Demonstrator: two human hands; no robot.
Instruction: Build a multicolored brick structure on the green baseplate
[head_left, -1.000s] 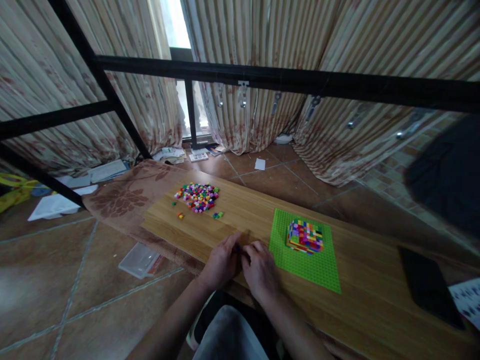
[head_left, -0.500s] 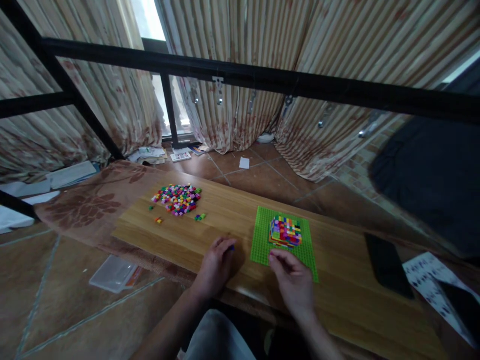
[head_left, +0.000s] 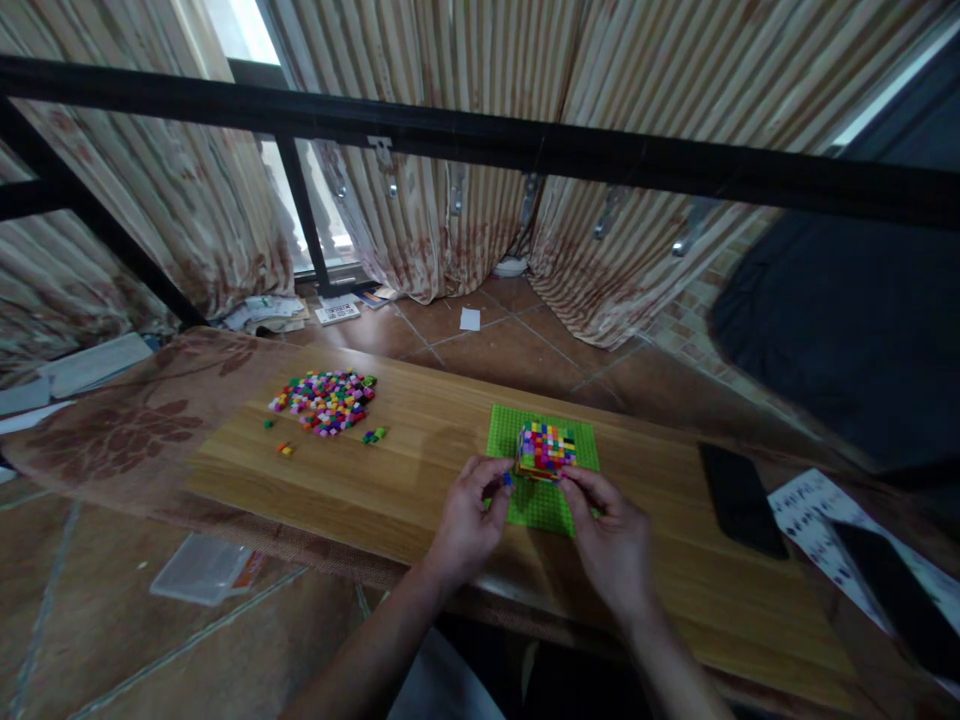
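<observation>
A block of many-coloured toy bricks [head_left: 547,447] stands on a green studded baseplate [head_left: 540,515]. My left hand [head_left: 471,512] is at the plate's left front, thumb and fingers pinching a small blue brick [head_left: 508,480] just off the block's left front corner. At the block's front right edge, my right hand [head_left: 611,525] has its thumb and forefinger closed together on what looks like a small pink brick, mostly covered by the fingertips. Whether that brick touches the block I cannot tell.
Loose bricks [head_left: 326,402] lie heaped on the left of the wooden table [head_left: 420,500], with several strays nearby. To the right are a black phone-like slab [head_left: 742,498], a printed sheet [head_left: 806,510] and another dark device [head_left: 892,585]. A black rail [head_left: 465,135] crosses behind; a clear plastic box [head_left: 199,570] sits on the floor.
Both hands have come nearer the brick block. My left hand has moved right to the baseplate with the blue brick; my right fingertips have reached the block's front edge. The camera view has shifted slightly right.
</observation>
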